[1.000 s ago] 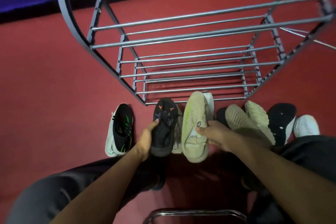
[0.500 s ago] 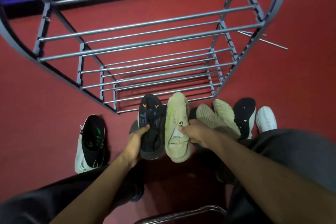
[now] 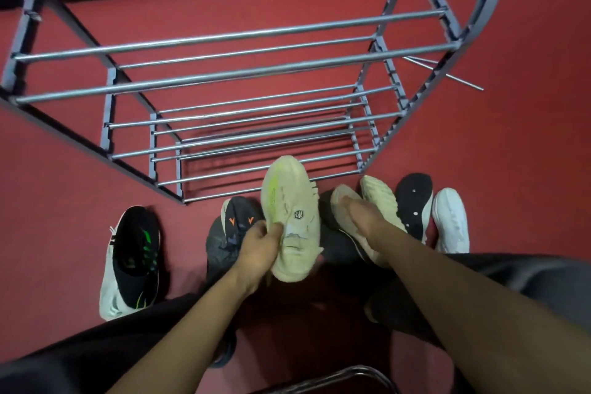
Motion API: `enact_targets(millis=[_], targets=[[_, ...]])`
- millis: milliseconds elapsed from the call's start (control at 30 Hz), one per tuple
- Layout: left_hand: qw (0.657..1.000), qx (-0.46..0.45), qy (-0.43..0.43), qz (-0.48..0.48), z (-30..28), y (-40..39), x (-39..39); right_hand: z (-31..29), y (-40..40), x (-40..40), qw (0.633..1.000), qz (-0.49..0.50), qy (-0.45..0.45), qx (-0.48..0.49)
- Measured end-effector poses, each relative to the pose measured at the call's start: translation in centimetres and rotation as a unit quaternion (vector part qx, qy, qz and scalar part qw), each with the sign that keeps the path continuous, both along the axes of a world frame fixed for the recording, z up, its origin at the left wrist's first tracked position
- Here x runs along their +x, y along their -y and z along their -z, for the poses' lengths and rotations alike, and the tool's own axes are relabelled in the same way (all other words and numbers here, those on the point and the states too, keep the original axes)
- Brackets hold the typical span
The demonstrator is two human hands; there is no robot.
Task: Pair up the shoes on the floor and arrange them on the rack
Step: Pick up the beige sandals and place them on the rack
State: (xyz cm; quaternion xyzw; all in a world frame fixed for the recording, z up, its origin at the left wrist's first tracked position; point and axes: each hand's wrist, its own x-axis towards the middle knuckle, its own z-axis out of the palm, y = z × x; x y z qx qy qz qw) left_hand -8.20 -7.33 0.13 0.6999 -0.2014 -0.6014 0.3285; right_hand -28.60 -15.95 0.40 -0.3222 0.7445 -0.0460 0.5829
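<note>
- Sneaker in black and white with green marks (image 3: 131, 262) lies alone at lower left of the frame, on the red floor (image 3: 64, 185), well apart from the others. It looks light, with a soft upper; the heel collar would be the place to take it.
- Dark grey shoe with orange marks (image 3: 228, 233) sits left of centre, partly hidden by the left hand. Judging by its knit look, it bends easily and weighs little.
- Left hand (image 3: 259, 249) grips the cream shoe (image 3: 292, 217) at its middle, fingers curled round the edge and thumb over the top. The shoe is held up off the floor at centre frame, toe towards the rack. Its knit upper looks soft, so a grip at the midfoot or heel should hold without slipping.
- Rack (image 3: 243, 70), of bare metal bars, fills the upper half of the frame; no shoe is on it yet.
- Right hand (image 3: 364, 217) rests on a second cream shoe (image 3: 347, 205) right of centre, fingers bent over it. Whether they pinch it I cannot tell. It is likely the mate, just as light and pliable.
- Third cream shoe (image 3: 377, 198), ridged sole up, lies just beside it.
- Black-soled shoe (image 3: 412, 201) and white shoe (image 3: 451, 217) lie touching at far right. Both look light, with stiffer soles fit to grasp.
</note>
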Motion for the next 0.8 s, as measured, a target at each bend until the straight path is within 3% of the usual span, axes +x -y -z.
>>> enact_targets(millis=[67,100,200,267,433,533,633,700,800], targets=[[1.0,0.006,0.01,-0.018,1.2,-0.3,1.2,2.4,-0.9,-2.1,0.955,-0.149,-0.257,-0.005],[1.0,0.013,0.009,-0.025,1.8,-0.5,1.8,3.4,-1.9,-3.1,0.92,-0.235,-0.312,0.005],[0.999,0.028,0.003,-0.035,3.4,-0.8,2.6,6.4,-5.7,-4.0,0.825,-0.411,-0.388,-0.023],[0.999,0.038,0.007,-0.034,4.2,-1.1,2.7,7.0,-6.8,-3.5,0.798,-0.436,-0.409,-0.074],[0.998,0.063,0.02,-0.01,4.9,-1.5,2.3,6.7,-5.9,-3.8,0.842,-0.425,-0.307,-0.13],[0.997,0.072,0.026,0.006,4.9,-1.9,1.9,7.2,-6.6,-2.8,0.85,-0.442,-0.276,-0.083],[0.997,0.073,0.038,0.01,4.8,-2.4,2.3,8.6,-7.9,-1.9,0.917,-0.314,-0.243,-0.034],[0.996,0.078,0.036,0.003,4.9,-2.8,2.7,9.0,-7.9,-2.0,0.932,-0.246,-0.264,-0.036],[0.995,0.092,0.029,-0.024,4.9,-3.0,3.2,9.4,-7.4,-2.7,0.937,-0.232,-0.26,-0.001]])
